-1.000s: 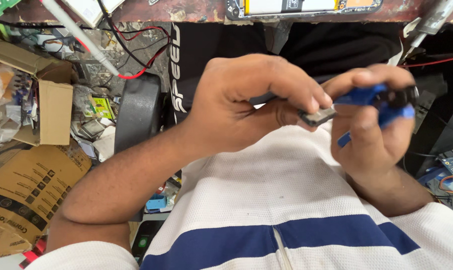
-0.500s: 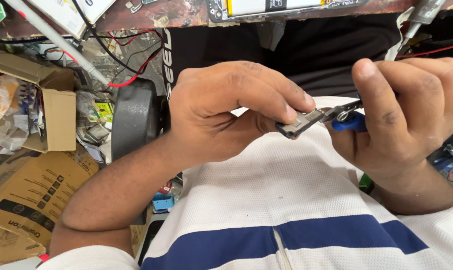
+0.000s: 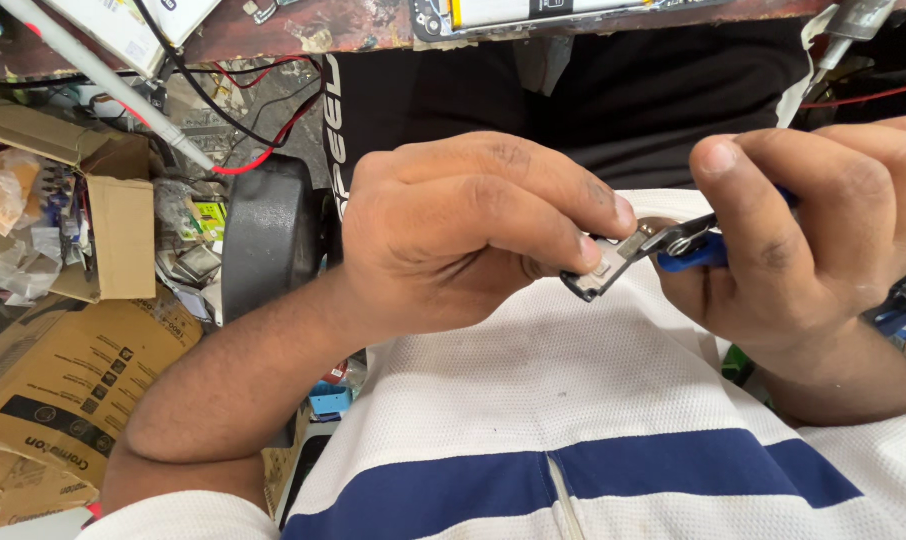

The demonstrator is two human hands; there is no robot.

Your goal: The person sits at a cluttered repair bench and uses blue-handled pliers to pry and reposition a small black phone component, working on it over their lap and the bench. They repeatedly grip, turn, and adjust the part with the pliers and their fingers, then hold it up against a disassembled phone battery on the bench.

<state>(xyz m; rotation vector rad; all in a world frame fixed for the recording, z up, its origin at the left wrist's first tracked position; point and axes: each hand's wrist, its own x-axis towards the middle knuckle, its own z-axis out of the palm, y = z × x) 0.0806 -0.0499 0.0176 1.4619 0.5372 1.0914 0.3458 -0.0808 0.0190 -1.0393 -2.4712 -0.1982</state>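
Cardboard boxes beside cluttered workbench

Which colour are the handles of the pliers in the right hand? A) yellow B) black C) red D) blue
D: the right hand grips pliers whose handles show blue between the thumb and fingers, while the metal tip meets a small grey part pinched by the left hand.
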